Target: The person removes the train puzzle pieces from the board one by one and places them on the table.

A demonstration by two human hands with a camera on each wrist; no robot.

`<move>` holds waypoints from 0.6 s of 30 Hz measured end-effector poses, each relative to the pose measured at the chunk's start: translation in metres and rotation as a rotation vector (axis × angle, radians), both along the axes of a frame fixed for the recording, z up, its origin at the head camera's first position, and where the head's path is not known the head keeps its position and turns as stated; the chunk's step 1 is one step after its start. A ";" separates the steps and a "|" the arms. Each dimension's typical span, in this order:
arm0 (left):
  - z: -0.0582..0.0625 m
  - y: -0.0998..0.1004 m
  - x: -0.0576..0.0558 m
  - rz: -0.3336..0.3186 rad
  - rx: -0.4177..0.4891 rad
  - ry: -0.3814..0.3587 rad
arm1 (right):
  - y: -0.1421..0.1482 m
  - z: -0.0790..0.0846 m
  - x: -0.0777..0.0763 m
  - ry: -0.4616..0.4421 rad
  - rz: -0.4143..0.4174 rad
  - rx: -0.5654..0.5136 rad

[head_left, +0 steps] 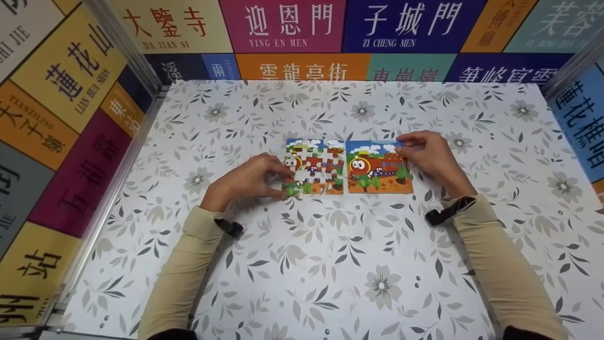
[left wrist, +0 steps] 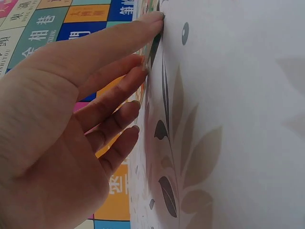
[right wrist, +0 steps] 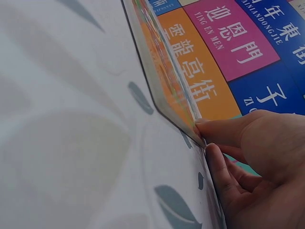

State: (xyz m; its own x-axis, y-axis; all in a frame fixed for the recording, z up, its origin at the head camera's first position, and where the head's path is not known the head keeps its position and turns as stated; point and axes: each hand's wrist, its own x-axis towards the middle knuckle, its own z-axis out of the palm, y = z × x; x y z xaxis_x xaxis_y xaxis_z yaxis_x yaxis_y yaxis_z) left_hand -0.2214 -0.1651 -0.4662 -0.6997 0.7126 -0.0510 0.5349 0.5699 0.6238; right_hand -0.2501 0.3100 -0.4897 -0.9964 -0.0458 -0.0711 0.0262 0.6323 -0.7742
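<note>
A small jigsaw puzzle (head_left: 334, 177) lies flat on the table, its pieces forming a cartoon red train under a blue sky. Pale seams show between several pieces. Just right of it lies a square picture card (head_left: 380, 182) with the same train printed whole. My left hand (head_left: 255, 175) is at the puzzle's left side, thumb near the lower left corner and fingertips at the left edge. The left wrist view shows these fingers (left wrist: 112, 88) extended and loosely spread. With thumb and index finger, my right hand (head_left: 430, 153) pinches the card's upper right edge, also seen in the right wrist view.
The table (head_left: 330, 255) has a white cover printed with grey leaves and flowers. Upright panels (head_left: 290, 28) with coloured blocks of large characters stand along its back, left and right sides. A dark strap (head_left: 229, 226) circles each wrist.
</note>
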 end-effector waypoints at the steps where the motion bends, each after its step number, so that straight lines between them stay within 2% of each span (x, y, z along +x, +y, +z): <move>1: 0.001 0.000 0.000 0.006 0.000 -0.003 | 0.000 0.000 0.000 -0.002 -0.001 0.003; 10: 0.000 0.002 0.000 0.023 -0.010 -0.014 | 0.001 0.004 0.002 -0.018 -0.001 0.011; 18: 0.001 0.009 0.002 -0.042 0.061 0.015 | 0.000 0.005 0.002 -0.001 -0.001 -0.005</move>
State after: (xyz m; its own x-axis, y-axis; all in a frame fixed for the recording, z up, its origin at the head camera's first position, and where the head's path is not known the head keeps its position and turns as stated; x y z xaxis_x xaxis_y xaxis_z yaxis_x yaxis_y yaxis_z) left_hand -0.2198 -0.1563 -0.4656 -0.6698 0.7426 0.0038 0.5670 0.5081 0.6484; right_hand -0.2479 0.3102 -0.4843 -0.9964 -0.0449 -0.0719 0.0277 0.6283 -0.7775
